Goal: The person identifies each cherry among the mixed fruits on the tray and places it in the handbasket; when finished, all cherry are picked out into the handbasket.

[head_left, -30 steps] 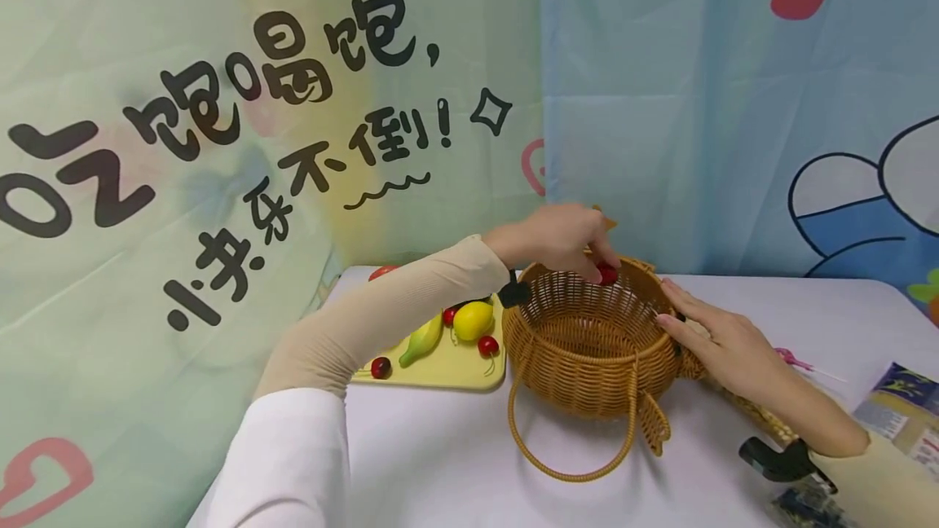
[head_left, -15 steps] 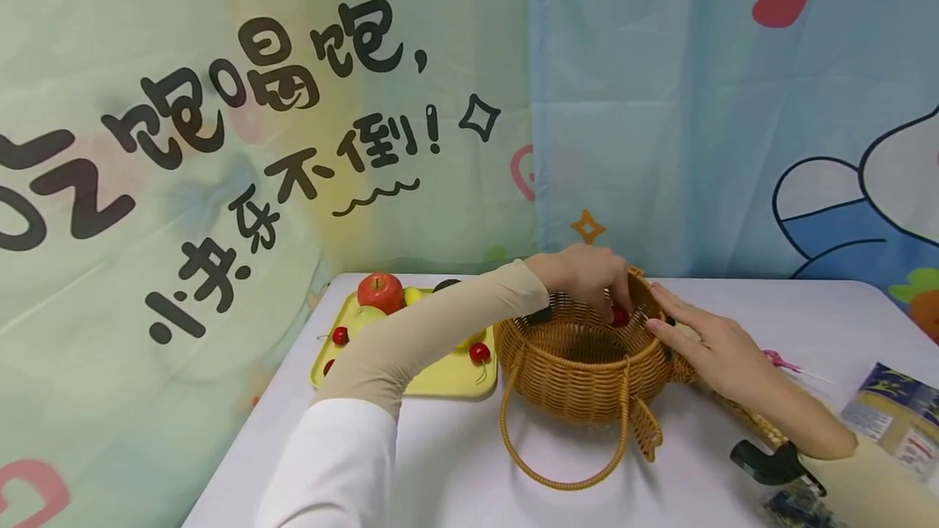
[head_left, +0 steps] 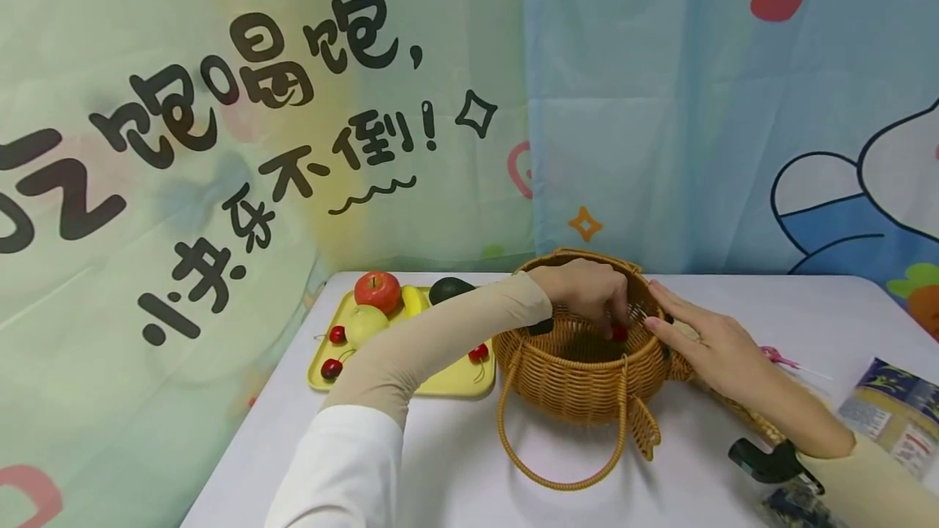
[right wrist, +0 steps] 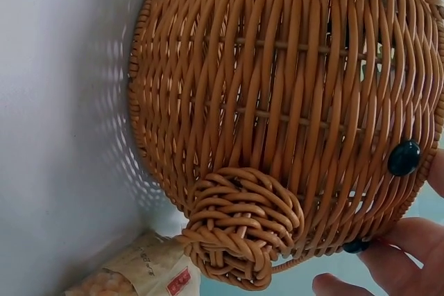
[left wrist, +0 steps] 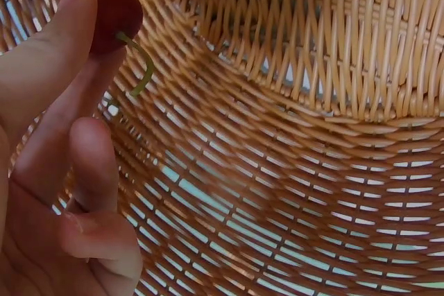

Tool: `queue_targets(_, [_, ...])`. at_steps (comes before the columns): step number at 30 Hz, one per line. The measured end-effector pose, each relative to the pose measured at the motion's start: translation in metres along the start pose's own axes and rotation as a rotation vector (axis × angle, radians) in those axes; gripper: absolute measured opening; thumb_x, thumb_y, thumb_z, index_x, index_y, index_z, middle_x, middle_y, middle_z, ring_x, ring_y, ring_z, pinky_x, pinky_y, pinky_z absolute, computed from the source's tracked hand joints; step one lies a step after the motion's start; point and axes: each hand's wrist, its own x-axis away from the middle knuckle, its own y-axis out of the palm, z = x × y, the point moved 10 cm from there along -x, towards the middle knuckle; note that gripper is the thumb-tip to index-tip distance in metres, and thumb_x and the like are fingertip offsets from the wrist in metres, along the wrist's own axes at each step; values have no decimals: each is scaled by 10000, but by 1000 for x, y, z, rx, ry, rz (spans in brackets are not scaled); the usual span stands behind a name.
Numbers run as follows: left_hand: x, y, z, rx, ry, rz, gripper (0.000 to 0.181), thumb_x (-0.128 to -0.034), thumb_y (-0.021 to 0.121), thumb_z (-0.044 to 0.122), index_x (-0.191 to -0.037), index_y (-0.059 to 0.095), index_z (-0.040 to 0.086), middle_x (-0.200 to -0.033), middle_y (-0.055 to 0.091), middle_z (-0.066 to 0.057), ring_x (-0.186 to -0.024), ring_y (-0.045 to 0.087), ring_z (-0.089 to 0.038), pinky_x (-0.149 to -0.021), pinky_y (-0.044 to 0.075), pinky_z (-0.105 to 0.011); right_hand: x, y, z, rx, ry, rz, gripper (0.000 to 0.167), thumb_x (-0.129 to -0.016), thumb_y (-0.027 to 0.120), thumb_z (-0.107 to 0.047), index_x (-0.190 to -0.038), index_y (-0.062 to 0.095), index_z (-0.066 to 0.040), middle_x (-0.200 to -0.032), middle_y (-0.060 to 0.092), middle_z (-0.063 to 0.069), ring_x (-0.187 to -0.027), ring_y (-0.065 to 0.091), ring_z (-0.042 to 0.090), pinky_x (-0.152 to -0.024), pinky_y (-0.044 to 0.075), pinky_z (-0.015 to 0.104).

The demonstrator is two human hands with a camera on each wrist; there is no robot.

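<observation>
A brown wicker basket (head_left: 579, 385) with a looped handle stands on the table. Inside it, my left hand (head_left: 590, 292) pinches a dark red cherry (head_left: 619, 333) between thumb and fingertip. The left wrist view shows that cherry (left wrist: 116, 17) with its short green stem, held by the left hand (left wrist: 76, 143) near the woven wall. My right hand (head_left: 715, 345) rests on the basket's right rim with its fingers extended. In the right wrist view, the fingers of the right hand (right wrist: 402, 251) touch the basket (right wrist: 277, 88) beside its black button eyes.
On the left, a yellow tray (head_left: 455, 381) bears a red apple (head_left: 377, 292), a green fruit (head_left: 364, 326), a dark avocado (head_left: 449, 290), a banana and several cherries. To the right lie a pink-handled item (head_left: 778, 357) and a printed packet (head_left: 891, 414). A curtain hangs behind.
My left hand has moved down and right from above the basket's opening into it, still pinching the cherry. The right hand has stayed on the rim. The head view has shifted slightly.
</observation>
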Motion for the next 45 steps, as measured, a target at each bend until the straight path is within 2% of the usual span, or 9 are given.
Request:
queue_targets(10, [1,1,0,23,-28,-36,347,-872,801,374,-1216,755,383,-1198,742,212,-1095,680,22,-928,524,-162,0,-1,1,5,18,-1,630,-1082,489,-427,-1622,299,-164,-1654,320,182,-1404,406,566,-1021,377,738])
queue_targets(20, [-1,-3,-1,50,-31,-3,396,-860,797,399,-1249,738,367,-1252,722,198,-1138,673,7,-947,524,-167,2,-1,2,-5,21,0,629,-1085,483,-420,-1625,285,-165,-1658,312,184,-1405,406,564,-1014,388,731])
queue_targets(26, [-1,-8,2,46,7,27,374,-884,791,372,-1253,744,336,-1278,715,184,-1175,663,-7,-973,523,-189,1,-1,1,-6,21,4,623,-1086,483,-420,-1622,298,-164,-1658,317,181,-1410,408,557,-1011,395,723])
queue_targets(30, [6,-18,9,11,54,65,338,-907,778,353,-1243,748,344,-1271,719,185,-1168,664,-16,-952,530,-201,1,-1,0,-11,2,14,609,-1089,482,-399,-1620,304,-160,-1652,326,186,-1403,417,557,-1005,400,720])
queue_targets(32, [15,-30,15,2,79,104,346,-913,773,358,-1257,739,353,-1271,718,186,-1143,668,-12,-912,534,-201,1,0,0,-16,1,15,609,-1092,478,-395,-1621,297,-155,-1650,327,191,-1401,416,560,-1005,396,727])
queue_targets(35, [39,-58,24,28,116,248,357,-910,778,374,-1263,736,346,-1221,743,176,-928,666,27,-764,510,-176,2,1,1,-32,15,10,620,-1092,473,-403,-1621,290,-136,-1643,327,208,-1404,409,565,-1020,382,735])
queue_targets(39, [85,-93,32,111,164,459,365,-918,774,363,-1277,732,310,-854,778,47,-525,430,-13,-548,353,-186,3,2,2,-36,24,2,629,-1093,468,-410,-1626,272,-140,-1644,321,213,-1403,403,573,-1026,363,752])
queue_targets(42, [121,-104,38,103,208,551,373,-922,773,344,-1289,730,288,-720,713,1,-470,334,-70,-519,293,-206,3,2,1,-29,17,6,625,-1092,471,-408,-1630,264,-166,-1651,317,196,-1408,400,571,-1034,353,758])
queue_targets(45, [154,-102,41,17,206,609,388,-915,777,354,-1294,729,288,-955,795,76,-584,454,-54,-584,350,-188,2,1,1,-33,12,12,625,-1088,479,-410,-1628,270,-174,-1656,313,179,-1418,394,563,-1049,345,752])
